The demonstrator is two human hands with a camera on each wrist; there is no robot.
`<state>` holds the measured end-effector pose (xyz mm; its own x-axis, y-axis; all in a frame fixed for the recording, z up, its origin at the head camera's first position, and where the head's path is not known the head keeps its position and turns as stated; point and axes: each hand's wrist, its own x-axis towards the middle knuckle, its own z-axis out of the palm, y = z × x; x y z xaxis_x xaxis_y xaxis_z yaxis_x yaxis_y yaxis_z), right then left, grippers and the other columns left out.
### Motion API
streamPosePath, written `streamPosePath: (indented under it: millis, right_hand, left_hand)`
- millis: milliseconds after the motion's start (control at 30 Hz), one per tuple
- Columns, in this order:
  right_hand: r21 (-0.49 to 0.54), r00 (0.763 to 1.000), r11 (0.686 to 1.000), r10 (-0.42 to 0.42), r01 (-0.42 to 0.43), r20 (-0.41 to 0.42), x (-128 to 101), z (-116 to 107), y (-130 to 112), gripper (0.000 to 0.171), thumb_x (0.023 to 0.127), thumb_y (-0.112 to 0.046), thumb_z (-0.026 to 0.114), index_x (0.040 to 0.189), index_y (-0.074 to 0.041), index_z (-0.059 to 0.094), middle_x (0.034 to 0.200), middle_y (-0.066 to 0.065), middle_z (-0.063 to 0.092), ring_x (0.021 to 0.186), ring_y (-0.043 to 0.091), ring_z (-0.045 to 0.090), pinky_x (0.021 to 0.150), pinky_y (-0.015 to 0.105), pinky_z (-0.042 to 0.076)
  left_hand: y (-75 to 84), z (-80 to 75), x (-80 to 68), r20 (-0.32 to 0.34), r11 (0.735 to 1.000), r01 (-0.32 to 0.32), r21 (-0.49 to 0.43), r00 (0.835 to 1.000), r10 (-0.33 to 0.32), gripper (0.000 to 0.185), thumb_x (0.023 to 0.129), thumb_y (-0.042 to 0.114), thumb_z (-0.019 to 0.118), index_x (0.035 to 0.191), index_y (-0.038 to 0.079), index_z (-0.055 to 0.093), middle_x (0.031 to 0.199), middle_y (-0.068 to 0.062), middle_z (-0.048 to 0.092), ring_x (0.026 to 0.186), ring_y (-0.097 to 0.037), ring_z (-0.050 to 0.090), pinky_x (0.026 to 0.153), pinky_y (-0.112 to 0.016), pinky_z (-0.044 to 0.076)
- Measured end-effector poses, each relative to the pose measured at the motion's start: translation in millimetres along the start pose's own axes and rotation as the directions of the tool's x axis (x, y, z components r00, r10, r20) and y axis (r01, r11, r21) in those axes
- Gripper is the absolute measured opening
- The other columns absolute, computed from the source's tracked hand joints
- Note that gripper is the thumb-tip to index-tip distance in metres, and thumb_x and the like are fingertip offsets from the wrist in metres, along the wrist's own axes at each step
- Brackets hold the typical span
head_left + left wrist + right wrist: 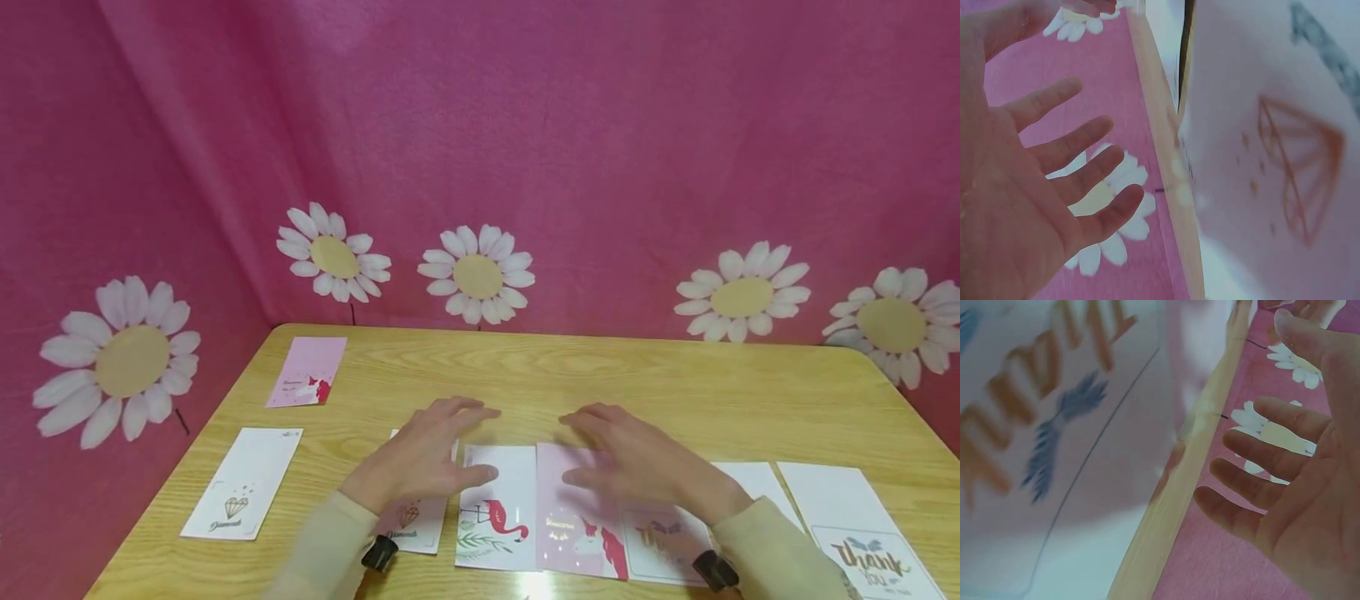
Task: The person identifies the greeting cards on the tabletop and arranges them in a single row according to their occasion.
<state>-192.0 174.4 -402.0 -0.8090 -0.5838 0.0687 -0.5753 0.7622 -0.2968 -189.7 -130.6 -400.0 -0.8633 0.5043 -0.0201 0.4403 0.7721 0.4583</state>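
Cards lie flat and face up in a row along the near edge of the wooden table point(675, 375), set side by side so that each design shows.

1. At the far left of the row, a white diamond card point(243, 482) lies alone, well apart from the hands. Farther back, a pink unicorn card point(307, 372) lies separately near the far left corner.
2. The left hand point(427, 457) hovers palm down, fingers straight and spread, gripping nothing. Beneath its wrist lies a second diamond card point(412, 525), partly covered. The thumb reaches toward the flamingo card point(498, 508), just to the right.
3. The right hand point(637, 458) hovers likewise, fingers extended and relaxed, holding nothing. It is over the pink card point(573, 517) and the butterfly thank-you card point(663, 542); contact cannot be confirmed.
4. At the far right, a thank-you card point(862, 533) lies uncovered.

The wrist views confirm both palms open.
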Motion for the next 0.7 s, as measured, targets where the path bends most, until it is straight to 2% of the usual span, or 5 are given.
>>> streamPosePath:
  millis: [200, 400, 700]
  right_hand:
    - [-0.018, 0.999, 0.999, 0.034, -0.034, 0.017, -10, 1, 9, 0.077, 0.086, -0.063, 0.071, 0.143, -0.012, 0.058, 0.142, 0.013, 0.061, 0.13, 0.034, 0.058, 0.107, 0.055, 0.05]
    - [-0.051, 1.0, 0.999, 0.005, -0.006, -0.007, -18, 2, 16, 0.078, 0.08, -0.061, 0.079, 0.136, -0.008, 0.063, 0.134, 0.014, 0.065, 0.123, 0.034, 0.063, 0.101, 0.053, 0.054]
    - [-0.048, 1.0, 0.999, 0.014, -0.013, 0.025, -24, 2, 24, 0.088, 0.073, -0.074, 0.076, 0.13, -0.008, 0.066, 0.134, 0.018, 0.064, 0.121, 0.038, 0.063, 0.1, 0.055, 0.054]
  left_hand:
    - [9.4, 10.0, 9.7, 0.043, 0.999, -0.033, 0.007, 0.999, 0.033, 0.069, 0.089, 0.055, 0.067, 0.151, 0.032, 0.05, 0.156, 0.0, 0.048, 0.145, -0.027, 0.044, 0.12, -0.059, 0.032]
    - [18.5, 20.0, 21.9, 0.089, 0.998, -0.054, 0.037, 0.995, 0.05, 0.072, 0.088, 0.06, 0.067, 0.152, 0.035, 0.048, 0.156, 0.001, 0.048, 0.145, -0.025, 0.044, 0.12, -0.056, 0.034]
    - [33.5, 26.9, 40.0, 0.155, 0.989, -0.107, 0.106, 0.984, 0.09, 0.072, 0.087, 0.061, 0.069, 0.15, 0.031, 0.051, 0.152, 0.003, 0.052, 0.141, -0.023, 0.048, 0.115, -0.056, 0.04]
